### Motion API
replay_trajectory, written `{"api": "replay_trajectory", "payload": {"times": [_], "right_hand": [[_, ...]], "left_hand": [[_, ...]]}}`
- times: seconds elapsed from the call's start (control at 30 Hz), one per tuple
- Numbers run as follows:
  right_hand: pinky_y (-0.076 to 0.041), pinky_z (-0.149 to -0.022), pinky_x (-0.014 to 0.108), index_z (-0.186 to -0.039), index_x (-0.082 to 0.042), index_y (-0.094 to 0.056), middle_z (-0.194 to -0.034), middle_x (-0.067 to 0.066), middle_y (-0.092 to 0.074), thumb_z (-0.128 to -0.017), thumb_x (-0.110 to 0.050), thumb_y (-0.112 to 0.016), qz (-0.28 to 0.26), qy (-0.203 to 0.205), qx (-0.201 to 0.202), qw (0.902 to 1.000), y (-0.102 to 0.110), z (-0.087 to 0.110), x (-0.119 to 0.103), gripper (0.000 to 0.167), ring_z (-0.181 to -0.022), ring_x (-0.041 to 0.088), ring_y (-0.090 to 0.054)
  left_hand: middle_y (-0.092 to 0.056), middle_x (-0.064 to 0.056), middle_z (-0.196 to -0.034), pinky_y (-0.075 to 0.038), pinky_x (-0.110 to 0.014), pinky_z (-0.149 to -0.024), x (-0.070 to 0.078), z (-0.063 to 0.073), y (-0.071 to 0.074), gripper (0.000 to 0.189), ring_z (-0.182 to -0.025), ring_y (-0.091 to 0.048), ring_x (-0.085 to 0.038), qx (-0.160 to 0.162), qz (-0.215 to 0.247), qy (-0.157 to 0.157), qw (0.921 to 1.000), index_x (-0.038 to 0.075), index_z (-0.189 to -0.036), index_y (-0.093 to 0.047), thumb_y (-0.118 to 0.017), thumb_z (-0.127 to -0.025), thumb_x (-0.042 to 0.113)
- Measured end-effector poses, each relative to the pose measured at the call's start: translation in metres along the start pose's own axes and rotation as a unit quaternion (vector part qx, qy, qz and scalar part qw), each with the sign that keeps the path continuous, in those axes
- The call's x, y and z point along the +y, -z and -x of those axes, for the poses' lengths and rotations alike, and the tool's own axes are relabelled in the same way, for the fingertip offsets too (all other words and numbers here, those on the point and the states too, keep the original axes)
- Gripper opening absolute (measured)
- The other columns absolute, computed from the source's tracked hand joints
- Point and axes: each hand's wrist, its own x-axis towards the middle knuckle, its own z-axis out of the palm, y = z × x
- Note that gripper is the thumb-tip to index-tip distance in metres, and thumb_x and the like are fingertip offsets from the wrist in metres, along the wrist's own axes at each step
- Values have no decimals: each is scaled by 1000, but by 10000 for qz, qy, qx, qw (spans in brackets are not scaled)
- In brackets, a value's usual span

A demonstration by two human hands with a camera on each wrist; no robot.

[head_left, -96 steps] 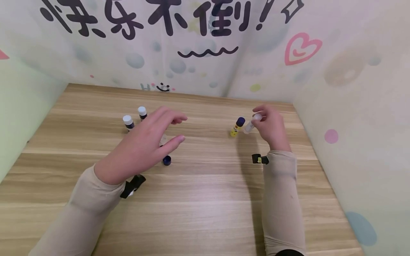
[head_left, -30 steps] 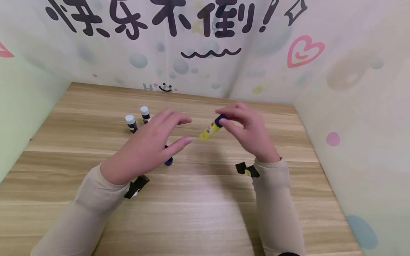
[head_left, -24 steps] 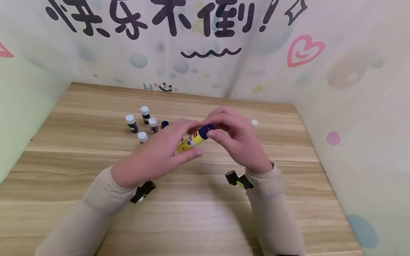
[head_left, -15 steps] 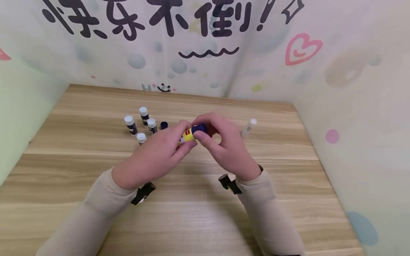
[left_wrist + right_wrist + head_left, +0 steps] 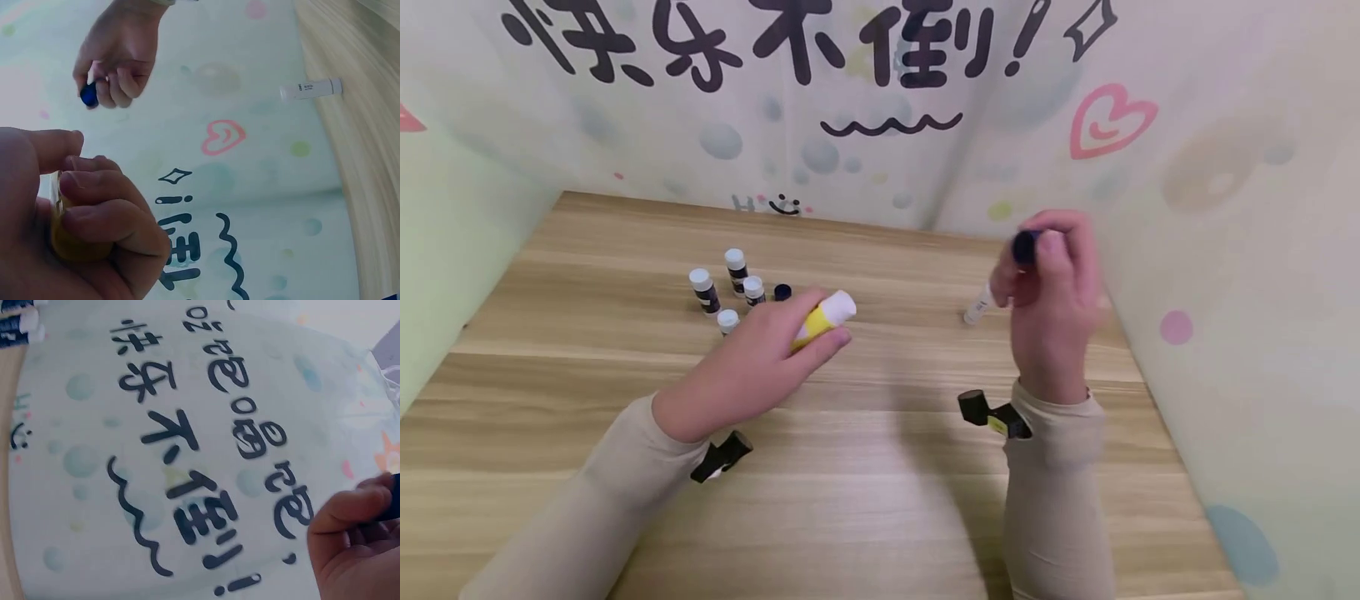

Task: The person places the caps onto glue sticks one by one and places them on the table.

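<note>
My left hand [image 5: 730, 375] grips a yellow glue stick [image 5: 811, 328], its uncapped white end pointing up and to the right. In the left wrist view the fingers curl round the glue stick's yellow barrel [image 5: 78, 240]. Raised at the right, my right hand [image 5: 1056, 333] pinches a dark blue cap [image 5: 1024, 248] between thumb and fingers, well apart from the glue stick. The same blue cap [image 5: 89, 94] shows at the right hand's fingertips in the left wrist view. A slim white tube [image 5: 976, 308] stands on the table behind the right hand, partly covered by it.
Several dark sticks with white tops, one of them a dark-labelled stick [image 5: 704, 292], stand left of the left hand. Beside them sits another dark blue cap [image 5: 782, 292]. A printed backdrop [image 5: 850, 167] rises behind the wooden table [image 5: 865, 500].
The right hand set down the white tube, picked up the yellow glue stick and brought it to the left hand. The left hand took hold; the right pulled the cap off and moved up right.
</note>
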Motion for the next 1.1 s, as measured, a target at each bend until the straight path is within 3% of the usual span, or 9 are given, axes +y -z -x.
{"api": "replay_trajectory", "payload": {"times": [0.13, 0.3, 0.43, 0.57, 0.7, 0.8, 0.9, 0.97, 1.1], "right_hand": [[-50, -52, 31, -115, 5, -60, -96, 24, -67, -112, -5, -52, 779, -915, -936, 9883, -5, 7, 10, 13, -65, 28, -57], [-49, -59, 31, -129, 6, -62, -105, 17, -69, -107, 7, -46, 1699, -1664, -2461, 9396, -20, 16, 21, 27, -69, 30, -54], [-45, -65, 33, -131, -5, -68, -99, 8, -66, -109, -2, -55, 2092, -1926, -3179, 9045, -29, 25, 26, 27, -74, 26, -52], [-49, -76, 36, -129, -9, -73, -110, 3, -70, -108, -10, -68, 2038, -1901, -3293, 9022, -35, 31, 29, 22, -90, 26, -58], [-46, -64, 35, -131, -7, -73, -101, 6, -68, -109, -10, -65, 1727, -2021, -3264, 9071, -37, 34, 31, 23, -74, 28, -53], [-46, -62, 34, -130, -6, -72, -98, 7, -66, -109, -9, -64, 1754, -2055, -3214, 9076, -38, 34, 34, 22, -71, 28, -51], [-51, -75, 34, -124, -3, -72, -105, 5, -69, -108, -7, -66, 1984, -2003, -3127, 9071, -37, 32, 38, 18, -85, 25, -59], [-52, -81, 35, -123, -3, -73, -106, 4, -70, -106, -5, -69, 2079, -1969, -3100, 9066, -36, 32, 41, 17, -93, 24, -61], [-51, -76, 35, -125, -4, -72, -105, 4, -68, -102, -6, -76, 1978, -1876, -3211, 9070, -38, 34, 42, 24, -90, 24, -60]], "left_hand": [[-53, 0, -77, -43, -35, -60, 0, -2, -4, 21, -64, -48, -18, 197, 174, -23, 9997, 11, -122, -57, -67, -110, 25], [-67, 2, -102, -45, -34, -60, 0, -1, -5, 49, -60, -47, -17, 174, 528, 37, 9984, 11, -150, -44, -68, -107, 13], [-69, 3, -114, -47, -34, -59, 0, -1, -7, 69, -59, -50, -16, 210, 711, 35, 9972, 14, -163, -28, -67, -107, 11], [-70, 3, -123, -50, -37, -67, -1, -3, -9, 75, -72, -57, -19, 229, 781, 25, 9967, 14, -167, -21, -66, -108, 12], [-71, 3, -130, -50, -40, -75, -2, -5, -9, 76, -87, -62, -18, 200, 743, -4, 9970, 15, -169, -21, -66, -108, 13], [-72, 3, -117, -49, -39, -74, -2, -6, -6, 74, -82, -59, -16, 309, 662, -59, 9973, 14, -168, -24, -67, -108, 13], [-64, 2, -97, -45, -37, -67, -3, -6, -2, 71, -67, -50, -18, 487, 550, -46, 9973, 13, -167, -28, -67, -108, 13], [-61, 1, -94, -44, -35, -67, -3, -5, 0, 69, -68, -49, -18, 530, 593, 36, 9968, 14, -166, -29, -67, -108, 13], [-65, 0, -101, -44, -33, -62, -6, -7, -1, 69, -61, -47, -20, 425, 744, 143, 9962, 14, -166, -28, -66, -109, 14]]}}
